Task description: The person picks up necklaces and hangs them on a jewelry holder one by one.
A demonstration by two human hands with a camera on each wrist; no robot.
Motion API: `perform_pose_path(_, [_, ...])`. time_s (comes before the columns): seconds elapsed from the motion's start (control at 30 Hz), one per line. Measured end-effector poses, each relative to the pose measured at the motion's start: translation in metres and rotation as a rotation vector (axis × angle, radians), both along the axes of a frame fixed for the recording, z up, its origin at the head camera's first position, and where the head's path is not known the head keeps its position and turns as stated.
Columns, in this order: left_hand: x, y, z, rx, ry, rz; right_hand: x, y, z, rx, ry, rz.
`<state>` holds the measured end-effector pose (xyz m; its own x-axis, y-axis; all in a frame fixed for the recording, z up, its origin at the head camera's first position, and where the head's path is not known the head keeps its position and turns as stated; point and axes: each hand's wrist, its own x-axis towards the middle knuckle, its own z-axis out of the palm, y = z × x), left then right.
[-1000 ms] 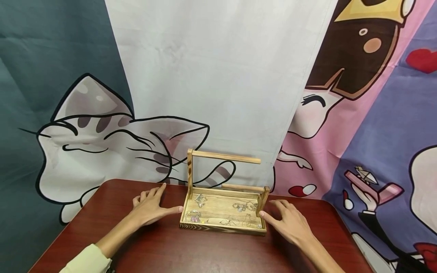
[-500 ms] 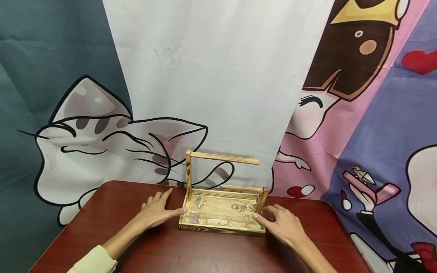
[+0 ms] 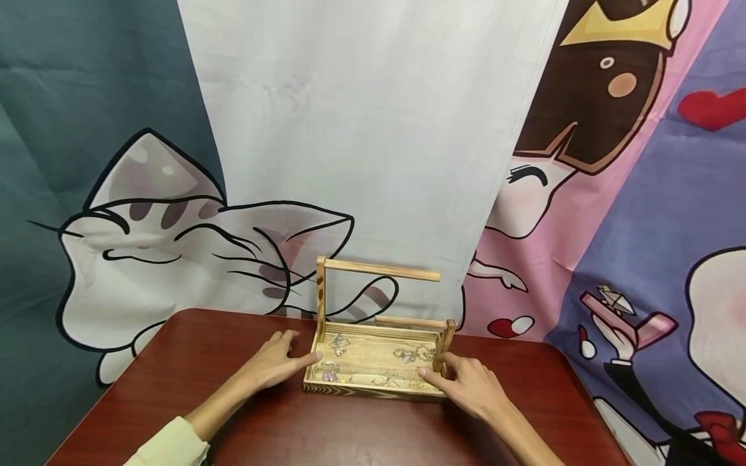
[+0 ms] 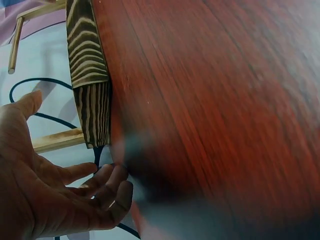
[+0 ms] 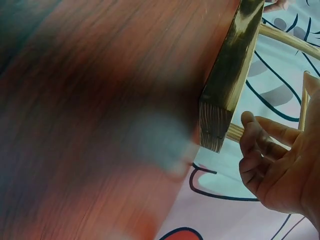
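A wooden jewellery tray (image 3: 367,355) with a tall post and bar at its left and a lower bar at its right stands on the table. My left hand (image 3: 271,364) is at the tray's left end, thumb tip by the rim and fingers spread behind. At the right end, my right hand (image 3: 473,388) has its thumb reaching over the tray and its index finger near the short post (image 3: 445,346). In the right wrist view, loosely bent fingers (image 5: 250,137) are beside the tray's end. Inside lie chains (image 3: 415,355), a pendant piece (image 3: 338,343) and a purple-beaded bracelet (image 3: 329,374).
The dark red table (image 3: 350,430) extends in front of the tray and to both sides. Behind its far edge hangs a printed cloth (image 3: 373,129) with a cartoon cat, close to the tray's bars.
Both hands have moved inward to the tray's ends. The right thumb now reaches farther over the tray, and the left fingers have drawn in a little. The tray stays in place.
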<state>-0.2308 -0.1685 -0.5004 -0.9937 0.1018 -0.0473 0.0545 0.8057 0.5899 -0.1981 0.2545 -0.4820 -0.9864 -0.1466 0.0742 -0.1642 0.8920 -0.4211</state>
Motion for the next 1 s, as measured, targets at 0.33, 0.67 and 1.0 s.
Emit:
perform_pose_path(0.33, [-0.006,0.008,0.000,0.112,-0.015,-0.005,-0.005,-0.015,-0.006,-0.050,-0.009,0.041])
perform_pose_path(0.67, [-0.007,0.017,0.003,0.294,-0.158,0.039,-0.013,-0.026,-0.012,-0.106,0.015,0.178])
perform_pose_path(1.0, [-0.008,0.018,-0.001,0.438,-0.234,0.037,-0.023,-0.042,-0.021,-0.108,0.044,0.315])
